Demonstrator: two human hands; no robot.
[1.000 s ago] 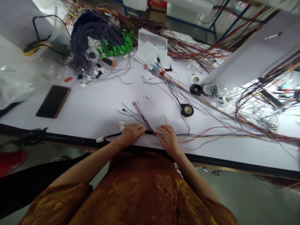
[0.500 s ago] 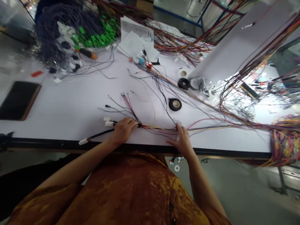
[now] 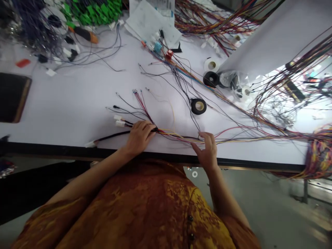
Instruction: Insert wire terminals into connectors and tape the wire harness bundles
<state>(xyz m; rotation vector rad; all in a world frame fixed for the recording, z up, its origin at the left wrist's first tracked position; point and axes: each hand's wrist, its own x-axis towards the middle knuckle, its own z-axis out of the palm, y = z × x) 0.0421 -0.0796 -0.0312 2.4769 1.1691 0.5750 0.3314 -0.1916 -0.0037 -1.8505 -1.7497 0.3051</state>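
A wiring harness of red, yellow and black wires lies along the front of the white table. My left hand is closed on it where black tape binds the branches. Left of that hand, white connectors and a black sleeved branch with a white end stick out. Thin terminal-tipped wires fan out above the fingers. My right hand curls over the same bundle further right, thumb below and fingers above the wires; its grip is partly hidden. A black tape roll lies above the right hand.
A long second bundle with blue and red connectors crosses behind. More tape rolls, a slanted white column, papers, an orange-handled tool and a dark phone-like slab surround the area. The table's black edge runs in front.
The view has shifted, moving the table's far items up in the picture. My right hand's thumb has come closer to the wires. My left hand keeps its hold at the taped spot.
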